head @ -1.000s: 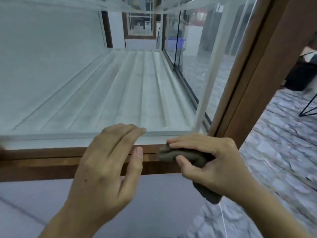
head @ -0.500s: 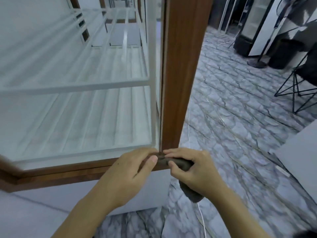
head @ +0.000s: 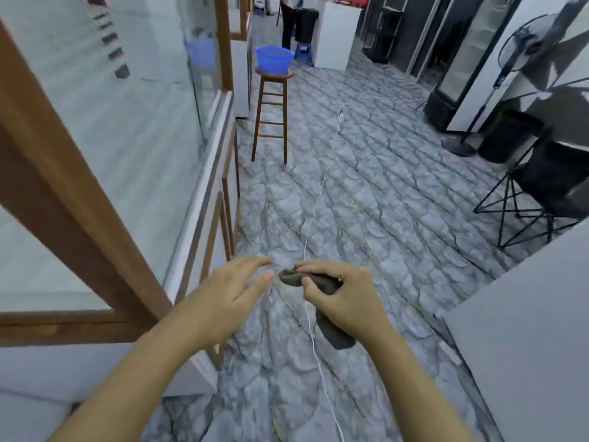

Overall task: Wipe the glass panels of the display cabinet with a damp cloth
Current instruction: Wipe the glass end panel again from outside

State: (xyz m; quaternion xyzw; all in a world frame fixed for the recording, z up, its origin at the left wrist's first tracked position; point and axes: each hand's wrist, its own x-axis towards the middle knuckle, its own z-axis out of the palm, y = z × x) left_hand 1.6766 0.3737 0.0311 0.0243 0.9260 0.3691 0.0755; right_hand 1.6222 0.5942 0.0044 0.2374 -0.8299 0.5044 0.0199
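The right hand point(head: 338, 295) grips the cloth point(head: 333, 333), a dark, bunched rag. Its fingers point(head: 314, 267) are curled over the top and the thumb is pressed against the near side, so the grip is narrow and tight round the fabric. One short end of the cloth pokes out to the left of the fist, and a longer tail hangs below the palm. The left hand point(head: 229, 291) holds nothing. Its fingers point(head: 255, 261) are nearly straight and slightly fanned, the thumb stretched forward, and the tips are just beside the cloth's poking end with a thin strip of floor point(head: 382, 193) showing between them. Both hands hang over the grey stone-patterned floor, apart from the cabinet point(head: 79, 199), which runs along the left edge with its brown wood frame and glass panel point(head: 143, 122). The left forearm crosses in front of the cabinet's lower corner. A thin white cable point(head: 318, 193) trails across the floor and passes under the cloth. Further back a wooden stool point(head: 271, 116) stands near the cabinet with a blue basin point(head: 273, 59) on its seat. A standing fan point(head: 522, 46) and a black wire-legged chair point(head: 526, 199) are at the right, and a pale counter point(head: 526, 330) fills the lower right corner.
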